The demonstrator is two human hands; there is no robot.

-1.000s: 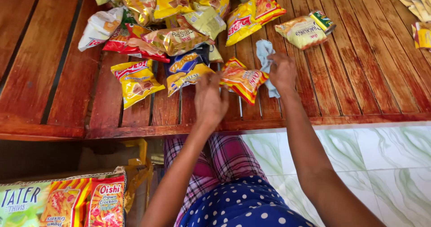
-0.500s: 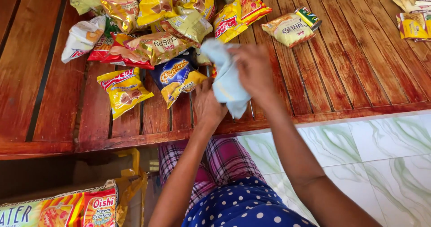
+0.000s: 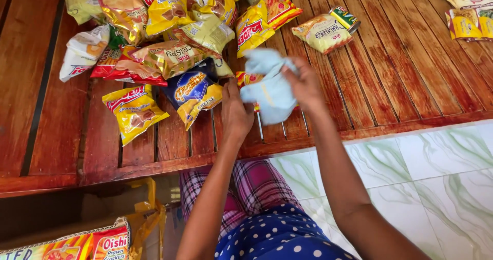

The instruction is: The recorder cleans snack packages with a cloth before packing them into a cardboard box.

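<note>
Both hands meet over the near edge of the slatted table (image 3: 400, 80), the left hand (image 3: 235, 113) just beside the right hand (image 3: 304, 85), a cloth (image 3: 269, 88) between them. A heap of snack packets (image 3: 169, 39) lies beyond and left of the left hand. One lone packet (image 3: 323, 32) lies beyond the right hand.

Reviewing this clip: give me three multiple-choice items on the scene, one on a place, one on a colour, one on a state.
1. Where do the snack packets lie?
A. on the wooden slatted table
B. on the tiled floor
C. in a metal tray

2. What colour is the cloth in the hands?
A. dark red
B. light blue
C. black

3. How is the cloth held?
A. flat on the table, untouched
B. hanging from a hook
C. bunched, lifted above the table between the left hand and the right hand

Answers: 1 A, the packets rest on the slats; 2 B, its folds are pale blue; 3 C, both hands grip it.
</note>
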